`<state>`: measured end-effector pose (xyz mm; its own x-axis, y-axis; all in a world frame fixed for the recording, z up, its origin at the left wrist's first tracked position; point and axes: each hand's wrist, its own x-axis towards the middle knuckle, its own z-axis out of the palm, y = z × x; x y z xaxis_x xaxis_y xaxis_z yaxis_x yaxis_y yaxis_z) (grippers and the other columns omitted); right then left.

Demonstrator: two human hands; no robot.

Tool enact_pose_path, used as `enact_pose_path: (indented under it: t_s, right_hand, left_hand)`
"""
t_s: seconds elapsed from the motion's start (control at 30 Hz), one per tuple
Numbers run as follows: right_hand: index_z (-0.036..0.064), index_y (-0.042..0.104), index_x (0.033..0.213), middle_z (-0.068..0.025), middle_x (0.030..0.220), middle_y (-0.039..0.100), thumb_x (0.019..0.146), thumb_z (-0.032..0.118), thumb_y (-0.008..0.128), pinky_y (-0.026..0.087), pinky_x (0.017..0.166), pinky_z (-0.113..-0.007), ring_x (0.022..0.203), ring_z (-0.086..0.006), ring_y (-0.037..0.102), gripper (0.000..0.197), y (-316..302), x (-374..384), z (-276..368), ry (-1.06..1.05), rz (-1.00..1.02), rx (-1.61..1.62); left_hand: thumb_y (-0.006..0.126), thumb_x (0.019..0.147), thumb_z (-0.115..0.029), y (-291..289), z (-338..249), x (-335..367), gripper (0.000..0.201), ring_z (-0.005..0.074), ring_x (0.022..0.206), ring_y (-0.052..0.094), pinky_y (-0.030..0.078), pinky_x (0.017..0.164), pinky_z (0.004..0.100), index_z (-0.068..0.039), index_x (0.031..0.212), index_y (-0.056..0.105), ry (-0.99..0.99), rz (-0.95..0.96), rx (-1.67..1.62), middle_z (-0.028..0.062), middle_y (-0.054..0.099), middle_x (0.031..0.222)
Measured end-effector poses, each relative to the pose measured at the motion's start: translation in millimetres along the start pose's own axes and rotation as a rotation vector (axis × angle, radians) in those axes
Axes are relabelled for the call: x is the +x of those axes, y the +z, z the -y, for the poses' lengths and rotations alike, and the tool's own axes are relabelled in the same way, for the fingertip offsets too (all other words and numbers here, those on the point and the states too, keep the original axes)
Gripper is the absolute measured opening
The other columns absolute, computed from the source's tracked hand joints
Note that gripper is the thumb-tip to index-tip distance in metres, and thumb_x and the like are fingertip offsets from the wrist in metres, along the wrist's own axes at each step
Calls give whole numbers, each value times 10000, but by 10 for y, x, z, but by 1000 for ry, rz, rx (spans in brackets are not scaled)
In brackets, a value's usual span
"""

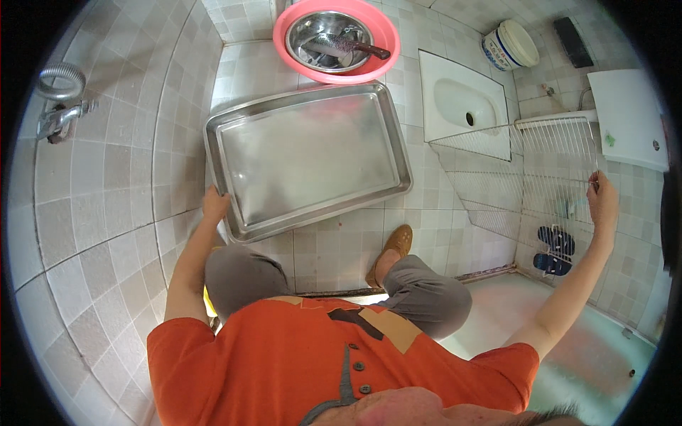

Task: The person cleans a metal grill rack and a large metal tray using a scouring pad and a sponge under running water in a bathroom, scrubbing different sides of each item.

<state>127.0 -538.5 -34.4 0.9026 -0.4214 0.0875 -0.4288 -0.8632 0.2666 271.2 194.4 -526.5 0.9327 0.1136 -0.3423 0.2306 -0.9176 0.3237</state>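
Note:
My left hand (215, 204) is closed on the near-left rim of a large rectangular stainless steel tray (305, 156). The tray lies tilted askew in front of my knees, its inside shiny and bare. Out to the right, my right hand (602, 202) pinches the edge of a wire rack (490, 142). The rack hangs apart from the tray, its thin bars spread between the squat toilet and my arm.
Beyond the tray stands a pink basin (389, 46) holding a steel bowl (293, 37) and a broad-bladed tool with a brown handle (373, 50). A squat toilet (455, 96), white bucket (522, 42) and dark slippers (553, 264) are rightward. A tap (60, 122) juts from the left wall.

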Motion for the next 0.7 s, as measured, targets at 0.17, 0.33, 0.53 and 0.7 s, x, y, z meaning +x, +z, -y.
enact_pose_path:
  t_s: [0.17,0.33,0.53,0.7]
  right_hand:
    - [-4,521,912,-177,739,564,821,58,519,422,601,-369,649,-332,534,111,129,257,-111,-71,-82,27]
    - [31,562,989,-175,840,616,808,115,531,452,681,-402,794,-355,593,202,63,639,-181,57,70,69]
    - [67,577,1082,-146,762,612,817,138,528,455,658,-373,720,-270,610,279,52,625,-150,250,241,322]
    - [65,579,1092,-149,751,616,811,137,560,461,657,-368,674,-264,611,290,-30,433,-319,259,318,293]
  left_hand:
    - [653,714,-218,-403,-371,-184,330,328,641,626,492,549,428,65,865,577,-21,111,-227,206,632,747]
    - [668,735,-244,-364,-242,-404,328,210,439,530,415,358,343,60,771,550,-334,393,-439,113,558,592]
    - [651,745,-236,-901,-893,-788,340,235,515,576,455,377,338,84,823,564,-396,406,-326,149,593,688]
    - [620,749,-186,-1214,-1420,-1125,354,287,595,631,523,413,352,128,906,582,-326,396,-394,193,621,760]
